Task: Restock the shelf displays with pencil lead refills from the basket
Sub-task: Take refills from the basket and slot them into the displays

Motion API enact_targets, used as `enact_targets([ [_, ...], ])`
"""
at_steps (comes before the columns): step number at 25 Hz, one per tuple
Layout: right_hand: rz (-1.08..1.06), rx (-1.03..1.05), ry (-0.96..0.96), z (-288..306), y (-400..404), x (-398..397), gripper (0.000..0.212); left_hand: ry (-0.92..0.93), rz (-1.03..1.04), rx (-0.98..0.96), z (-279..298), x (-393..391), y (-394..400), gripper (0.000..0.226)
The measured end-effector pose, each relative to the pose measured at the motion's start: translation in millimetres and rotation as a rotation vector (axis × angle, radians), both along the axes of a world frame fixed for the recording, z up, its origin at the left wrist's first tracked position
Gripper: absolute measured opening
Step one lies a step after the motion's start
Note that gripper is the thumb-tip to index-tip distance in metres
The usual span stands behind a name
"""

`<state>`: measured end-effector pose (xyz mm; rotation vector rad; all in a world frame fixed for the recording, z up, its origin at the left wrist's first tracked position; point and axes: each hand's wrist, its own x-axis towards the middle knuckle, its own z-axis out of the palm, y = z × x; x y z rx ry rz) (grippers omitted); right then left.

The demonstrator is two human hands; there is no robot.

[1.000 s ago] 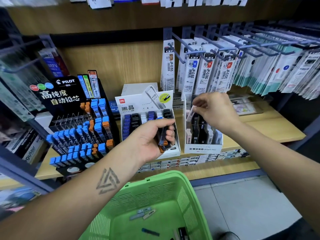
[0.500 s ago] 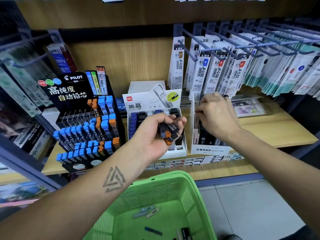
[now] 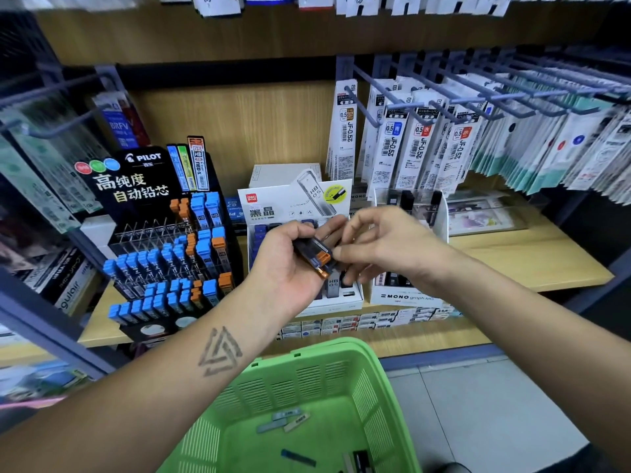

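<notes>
My left hand (image 3: 283, 264) grips a bundle of dark lead refill cases with orange caps (image 3: 312, 252) in front of the white Deli display box (image 3: 273, 206). My right hand (image 3: 392, 247) has its thumb and fingertips pinching the end of one case in that bundle. The white Mono display box (image 3: 406, 297) stands just right of the hands, with dark refills in it. Below, the green basket (image 3: 345, 346) holds a few loose refill cases (image 3: 283, 419).
A black Pilot display (image 3: 164, 254) with several blue and orange refills stands at the left on the wooden shelf (image 3: 532, 264). Packaged pen refills (image 3: 420, 148) hang on hooks above right. Small boxes line the shelf's front edge. Grey floor lies at the lower right.
My right hand left the Mono box and moved left to the bundle in my left hand. My left hand rose slightly and turned the bundle toward it.
</notes>
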<state>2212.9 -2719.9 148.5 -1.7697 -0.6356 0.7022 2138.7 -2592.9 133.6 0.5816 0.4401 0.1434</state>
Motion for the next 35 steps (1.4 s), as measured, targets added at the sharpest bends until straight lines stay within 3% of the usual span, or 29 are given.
enact_targets([
  [1, 0.013, 0.011, 0.027, -2, 3, -3, 0.019, -0.003, -0.006, 0.010, 0, -1, 0, 0.049],
  [5, 0.004, 0.032, 0.089, -7, 9, -2, 0.023, 0.002, 0.017, 0.002, -4, 1, 6, 0.020],
  [11, -0.127, 0.056, 0.108, 0, 0, 14, 0.022, 0.009, 0.193, -0.025, -1, 6, 29, 0.014],
  [14, -0.126, 0.135, 0.153, 0, -1, 16, 0.022, 0.096, 0.104, 0.095, -4, 6, 23, 0.011],
  [22, -0.047, 0.105, 0.086, -4, -6, 22, 0.020, 0.052, -0.061, 0.261, -10, 3, 7, 0.013],
  [24, -0.058, 0.106, 0.027, -1, -10, 29, 0.011, 0.030, -0.115, 0.225, -10, 2, 6, 0.007],
  [29, 0.014, 0.297, 0.123, -2, -10, 33, 0.028, 0.005, -0.293, 0.037, -11, -2, 0, 0.013],
  [35, -0.118, 0.274, -0.008, -2, -16, 46, 0.037, 0.072, -0.322, 0.107, -14, -2, -2, 0.013],
])
